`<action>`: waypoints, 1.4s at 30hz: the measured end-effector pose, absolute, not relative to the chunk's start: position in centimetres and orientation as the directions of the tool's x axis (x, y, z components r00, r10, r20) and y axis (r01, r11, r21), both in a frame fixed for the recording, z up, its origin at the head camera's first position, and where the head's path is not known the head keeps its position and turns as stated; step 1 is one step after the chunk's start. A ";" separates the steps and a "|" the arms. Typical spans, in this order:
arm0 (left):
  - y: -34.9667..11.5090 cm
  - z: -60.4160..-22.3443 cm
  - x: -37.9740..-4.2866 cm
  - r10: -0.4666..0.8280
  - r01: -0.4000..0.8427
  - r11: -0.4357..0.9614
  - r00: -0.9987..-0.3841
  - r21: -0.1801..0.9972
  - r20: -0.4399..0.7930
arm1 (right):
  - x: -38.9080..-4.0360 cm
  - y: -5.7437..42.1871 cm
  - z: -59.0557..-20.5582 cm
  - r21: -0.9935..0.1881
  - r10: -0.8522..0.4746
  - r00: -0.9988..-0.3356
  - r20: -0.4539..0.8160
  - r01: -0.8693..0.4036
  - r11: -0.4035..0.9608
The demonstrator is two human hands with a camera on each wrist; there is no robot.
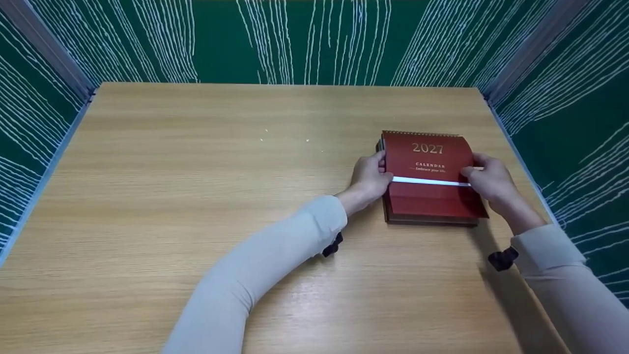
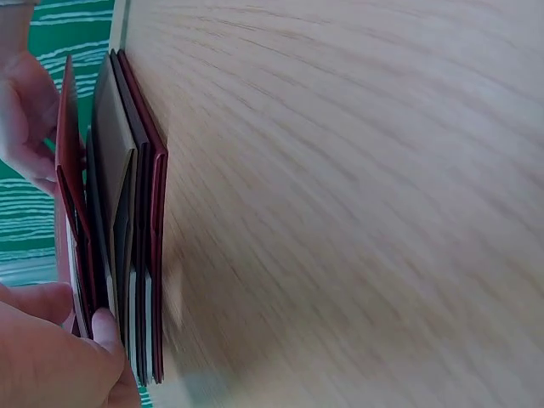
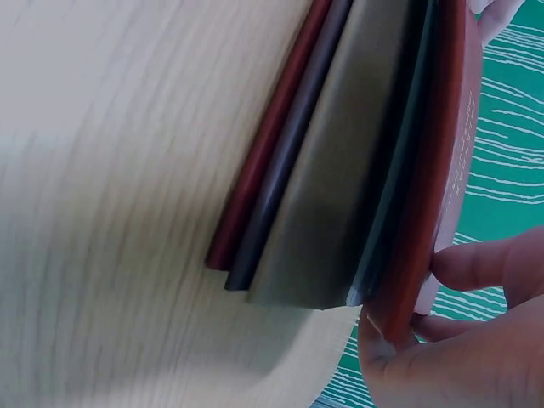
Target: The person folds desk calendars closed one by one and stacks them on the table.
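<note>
A red desk calendar (image 1: pixel 427 155), printed "2027 CALENDAR" in gold and spiral-bound along its far edge, tops a stack of several calendars at the table's right. A bright white strip (image 1: pixel 432 181) crosses its cover. My left hand (image 1: pixel 368 177) pinches the red calendar's left edge between thumb and fingers. At the opposite edge, my right hand (image 1: pixel 491 182) grips it with the thumb on the cover. Both wrist views show the calendars layered: beneath the red one lie a dark green calendar (image 3: pixel 399 170), a brown calendar (image 3: pixel 314 212), a dark calendar (image 3: pixel 276 183) and another red calendar (image 3: pixel 246 217).
The wooden table (image 1: pixel 196 206) extends far to the left of the stack. A few small white specks (image 1: pixel 266 131) lie near its middle. Green walls with white streaks (image 1: pixel 221 44) enclose the back and sides; the right table edge runs close beside my right hand.
</note>
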State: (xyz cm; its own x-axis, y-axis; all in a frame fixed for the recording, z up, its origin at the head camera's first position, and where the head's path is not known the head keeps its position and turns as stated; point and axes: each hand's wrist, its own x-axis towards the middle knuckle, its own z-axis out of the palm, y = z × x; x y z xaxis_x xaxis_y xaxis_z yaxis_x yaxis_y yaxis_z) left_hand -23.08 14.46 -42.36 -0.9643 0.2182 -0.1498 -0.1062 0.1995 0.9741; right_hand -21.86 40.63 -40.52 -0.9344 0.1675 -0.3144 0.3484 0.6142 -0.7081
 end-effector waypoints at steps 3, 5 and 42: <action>14.4 -42.3 -23.0 0.227 -0.134 0.163 -0.959 0.978 -0.169 | -21.8 40.6 -40.6 -0.704 0.164 -0.935 -0.315 0.346 0.621; 14.4 -42.3 -22.9 0.235 -0.148 0.147 -0.955 0.978 -0.180 | -21.8 40.6 -40.7 -0.701 0.163 -0.935 -0.315 0.345 0.624; 7.4 -41.0 -22.5 0.335 -0.108 0.264 -0.922 0.959 -0.196 | -19.5 40.5 -39.1 -0.646 0.113 -0.976 -0.187 0.208 0.735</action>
